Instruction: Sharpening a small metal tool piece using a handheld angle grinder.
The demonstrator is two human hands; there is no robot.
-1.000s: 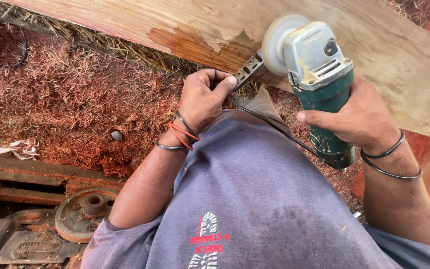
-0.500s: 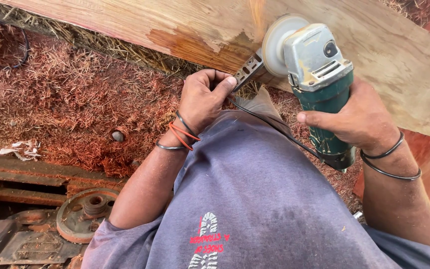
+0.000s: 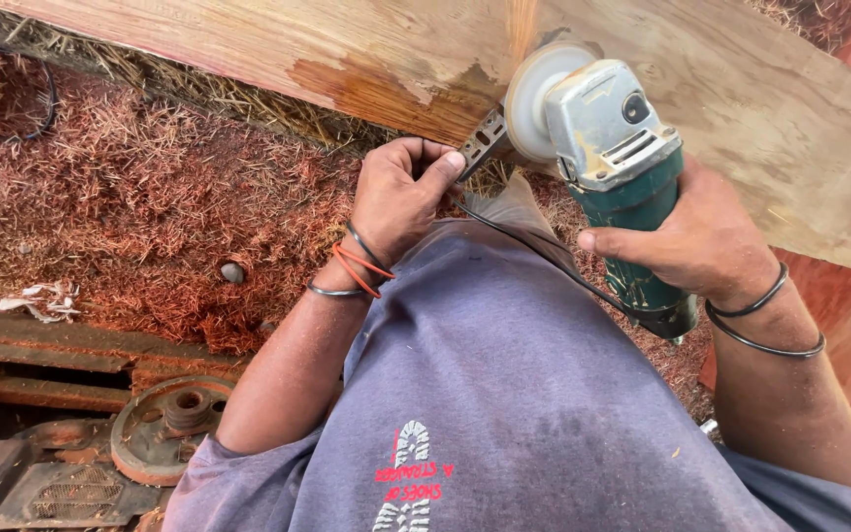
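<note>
We saw the right hand [image 3: 687,241] wrapped tight round the green body of an angle grinder [image 3: 618,167], whose grey head and disc pressed against the lower edge of a broad wooden plank [image 3: 278,49]. The left hand [image 3: 396,197], curled closed just left of the grinder, pinched a small metal wrench [image 3: 482,146] whose tip reached the disc guard. A black cable [image 3: 544,261] ran from below the grinder across the person's grey shirt [image 3: 504,394]. Left of the grinder and under the plank lay a thick bed of reddish wood shavings [image 3: 120,217] with a small grey stone [image 3: 232,272] in it. Further down and left of the grinder sat rusty metal machine parts with a pulley wheel [image 3: 174,424]. The shirt hid the ground directly beneath the grinder.
</note>
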